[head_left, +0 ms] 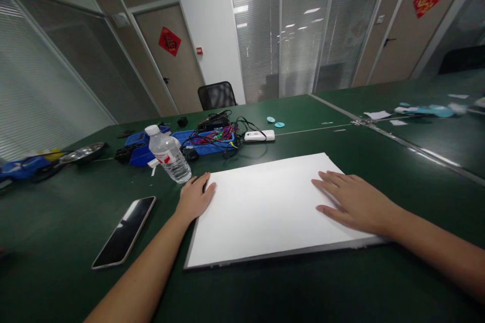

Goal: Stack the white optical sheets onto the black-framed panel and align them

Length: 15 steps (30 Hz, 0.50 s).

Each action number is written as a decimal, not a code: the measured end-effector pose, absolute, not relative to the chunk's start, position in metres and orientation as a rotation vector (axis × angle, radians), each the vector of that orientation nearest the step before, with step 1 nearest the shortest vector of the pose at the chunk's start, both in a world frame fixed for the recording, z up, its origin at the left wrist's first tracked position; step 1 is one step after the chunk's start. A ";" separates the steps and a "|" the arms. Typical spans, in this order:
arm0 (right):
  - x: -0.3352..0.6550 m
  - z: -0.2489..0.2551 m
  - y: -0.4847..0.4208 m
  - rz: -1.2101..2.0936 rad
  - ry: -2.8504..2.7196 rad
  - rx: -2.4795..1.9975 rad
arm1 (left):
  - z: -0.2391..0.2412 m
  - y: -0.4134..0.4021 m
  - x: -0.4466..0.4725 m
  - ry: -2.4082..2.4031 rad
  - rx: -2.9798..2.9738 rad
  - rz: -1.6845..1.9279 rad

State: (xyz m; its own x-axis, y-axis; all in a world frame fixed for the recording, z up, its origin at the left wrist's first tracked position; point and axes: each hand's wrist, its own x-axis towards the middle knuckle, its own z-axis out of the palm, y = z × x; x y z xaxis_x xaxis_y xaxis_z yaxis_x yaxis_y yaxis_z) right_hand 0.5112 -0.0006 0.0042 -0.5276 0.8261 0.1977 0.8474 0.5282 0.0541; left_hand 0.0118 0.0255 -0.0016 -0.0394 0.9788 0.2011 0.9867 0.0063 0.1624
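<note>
A flat white rectangular sheet or board [265, 212] lies on the green table in front of me, with a thin grey edge showing along its near side. My left hand [195, 197] rests over its left edge near the far corner, fingers spread and thumb on the white surface. On the right part lies my right hand [348, 199], palm down with fingers stretched out. Neither hand grips anything. Just beyond my left hand stands a clear plastic water bottle [168, 154] with a white cap. A smartphone [125, 232] with a dark screen lies left of my left forearm.
Blue bins [215, 146] with tangled cables and wires stand beyond the bottle, beside a white power strip [259, 136]. A metal pan lid or bowl [83, 153] is at far left. Light-blue discs [279, 124] and paper scraps [377, 115] lie farther back. A black chair [216, 95] stands behind the table.
</note>
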 end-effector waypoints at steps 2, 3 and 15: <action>0.510 0.006 -0.002 -0.230 -2.619 -1.428 | -0.001 0.026 0.012 -2.216 -2.152 -0.407; 0.509 0.007 -0.002 -0.235 -2.618 -1.425 | 0.000 0.026 0.012 -2.220 -2.150 -0.407; 0.505 0.019 -0.003 -0.252 -2.646 -1.378 | -0.004 0.027 0.009 -2.211 -2.149 -0.399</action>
